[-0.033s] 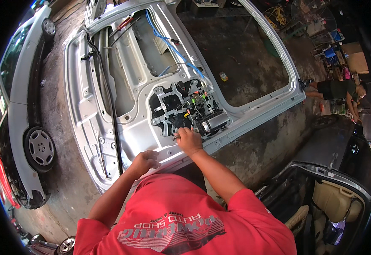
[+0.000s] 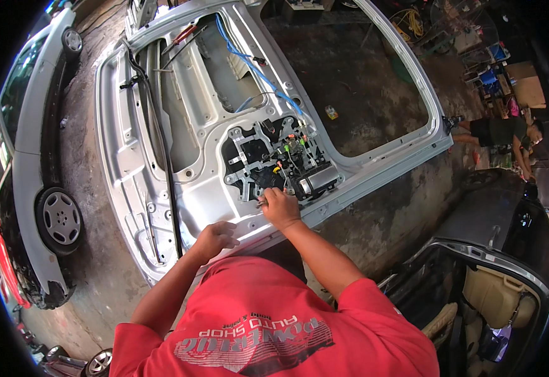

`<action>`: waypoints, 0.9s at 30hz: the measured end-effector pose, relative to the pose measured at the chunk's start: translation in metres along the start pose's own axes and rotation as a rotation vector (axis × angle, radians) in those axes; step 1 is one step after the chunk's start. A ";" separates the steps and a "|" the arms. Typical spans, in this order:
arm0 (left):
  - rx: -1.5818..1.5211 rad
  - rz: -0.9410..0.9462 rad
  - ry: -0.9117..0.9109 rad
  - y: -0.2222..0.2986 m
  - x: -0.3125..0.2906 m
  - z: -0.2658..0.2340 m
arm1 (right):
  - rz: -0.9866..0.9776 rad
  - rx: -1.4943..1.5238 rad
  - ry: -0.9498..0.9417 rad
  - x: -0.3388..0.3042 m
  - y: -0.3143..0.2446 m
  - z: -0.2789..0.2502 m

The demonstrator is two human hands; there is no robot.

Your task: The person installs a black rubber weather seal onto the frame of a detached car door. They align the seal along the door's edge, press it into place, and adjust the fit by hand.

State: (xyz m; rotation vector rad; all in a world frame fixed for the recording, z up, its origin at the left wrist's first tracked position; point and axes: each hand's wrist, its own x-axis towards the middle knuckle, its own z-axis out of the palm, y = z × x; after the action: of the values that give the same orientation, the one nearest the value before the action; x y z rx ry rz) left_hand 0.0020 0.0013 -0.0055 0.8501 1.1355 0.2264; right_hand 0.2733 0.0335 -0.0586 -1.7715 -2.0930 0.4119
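A bare silver car door (image 2: 208, 195) lies in front of me. Set into its lower middle is a black mechanism (image 2: 249, 157) with metal brackets, coloured plugs and a silver cylinder (image 2: 317, 181). My right hand (image 2: 280, 208) is at the near edge of this mechanism, its fingers closed. A small metallic end shows beside the thumb; what it belongs to is hidden in the grip. My left hand (image 2: 215, 240) hovers by the door's near edge, fingers loosely bent and apart, holding nothing.
Blue wiring (image 2: 249, 60) and a red-handled tool (image 2: 183, 34) lie on the door's far part. A black strip (image 2: 164, 144) crosses its left side. A silver car (image 2: 29, 125) stands left, a dark car body (image 2: 475, 251) right. Another person (image 2: 507, 139) bends at far right.
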 end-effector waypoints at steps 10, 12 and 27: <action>-0.055 0.015 0.051 -0.013 0.014 -0.010 | -0.015 -0.014 -0.010 0.007 0.001 0.014; -0.109 0.001 0.049 0.007 0.009 -0.003 | -0.107 0.029 0.055 0.010 0.006 0.011; -0.074 -0.006 0.024 0.021 0.003 0.010 | 0.101 0.056 -0.101 -0.004 0.000 -0.002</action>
State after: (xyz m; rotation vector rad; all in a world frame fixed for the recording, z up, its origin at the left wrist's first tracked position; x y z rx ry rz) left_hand 0.0170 0.0125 0.0091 0.7804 1.1457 0.2723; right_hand 0.2748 0.0295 -0.0568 -1.8656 -2.0432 0.5937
